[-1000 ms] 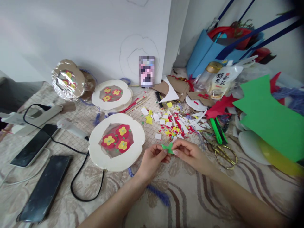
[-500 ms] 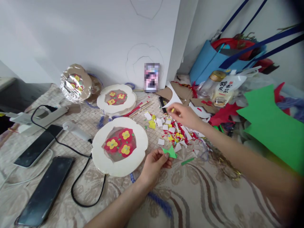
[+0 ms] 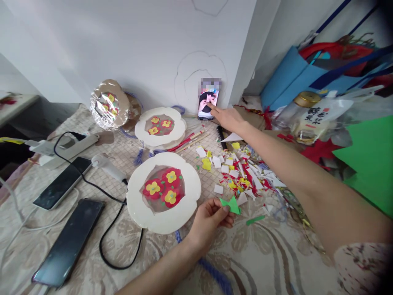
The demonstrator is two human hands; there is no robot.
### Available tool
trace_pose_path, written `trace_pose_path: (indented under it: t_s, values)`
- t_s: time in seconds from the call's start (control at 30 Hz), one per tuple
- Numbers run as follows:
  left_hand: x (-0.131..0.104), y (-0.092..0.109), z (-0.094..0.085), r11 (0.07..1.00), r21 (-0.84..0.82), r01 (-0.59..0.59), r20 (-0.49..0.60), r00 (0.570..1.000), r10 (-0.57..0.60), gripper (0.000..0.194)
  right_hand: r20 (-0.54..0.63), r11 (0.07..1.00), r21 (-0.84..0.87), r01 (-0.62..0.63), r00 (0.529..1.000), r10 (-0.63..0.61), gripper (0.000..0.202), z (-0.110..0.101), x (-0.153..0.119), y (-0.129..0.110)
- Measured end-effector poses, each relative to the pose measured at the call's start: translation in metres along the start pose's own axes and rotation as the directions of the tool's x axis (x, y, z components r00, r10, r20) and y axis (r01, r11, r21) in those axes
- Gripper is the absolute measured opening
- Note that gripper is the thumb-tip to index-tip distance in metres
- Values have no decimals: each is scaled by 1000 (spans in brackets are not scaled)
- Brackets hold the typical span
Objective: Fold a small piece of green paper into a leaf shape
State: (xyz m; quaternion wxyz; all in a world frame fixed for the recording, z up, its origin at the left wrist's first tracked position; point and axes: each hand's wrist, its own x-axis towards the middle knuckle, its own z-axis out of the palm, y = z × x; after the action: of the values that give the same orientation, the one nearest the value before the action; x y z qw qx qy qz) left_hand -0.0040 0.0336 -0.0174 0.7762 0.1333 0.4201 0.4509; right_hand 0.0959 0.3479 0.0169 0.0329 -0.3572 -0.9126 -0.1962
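Note:
A small piece of folded green paper [image 3: 231,204] with pointed corners is pinched between the thumb and fingers of my left hand [image 3: 211,217], just right of a white scalloped fan [image 3: 135,205]. That fan carries red and yellow paper flowers on its sheer middle. My right hand [image 3: 229,119] reaches forward, index finger stretched out to the screen of an upright phone [image 3: 208,100] leaning on the white board. The finger appears to touch the glass. Nothing shows in that hand. On the screen, hands hold a pink paper shape.
Paper scraps [image 3: 242,174] and a green strip [image 3: 255,220] lie near my hands. Behind stand a second fan [image 3: 141,129] and a foil-wrapped one [image 3: 119,98]. Two dark phones [image 3: 69,241], cables and a glue gun [image 3: 107,167] are left; green card [image 3: 368,159] and a blue bag [image 3: 282,78] right.
My right hand has moved from above the scraps forward to the phone, its index finger now extended. The left hand still holds the green paper. The view has shifted slightly left.

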Motion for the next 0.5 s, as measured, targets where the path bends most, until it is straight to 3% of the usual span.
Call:
trace_pose_path:
  t_s: [0.17, 0.3, 0.4, 0.5]
  values:
    - [-1, 1, 0, 1000, -11, 1, 0, 1000, -1, 36, -40, 991, 117, -65, 997, 70, 32, -11, -13, -13]
    - [-1, 2, 0, 1000, 1, -5, 7, 1000, 5, 34, -135, 902, 423, -85, 979, 156, 32, -42, -59, -42]
    - [-2, 2, -1, 1000, 14, -14, 8, 1000, 14, 32, -78, 749, 650, -129, 969, 235, 25, -71, -111, -68]
    - [-3, 2, -1, 999, 26, -30, 12, 999, 30, 29, 154, 458, 838, -297, 934, 322, 19, -94, -165, -95]
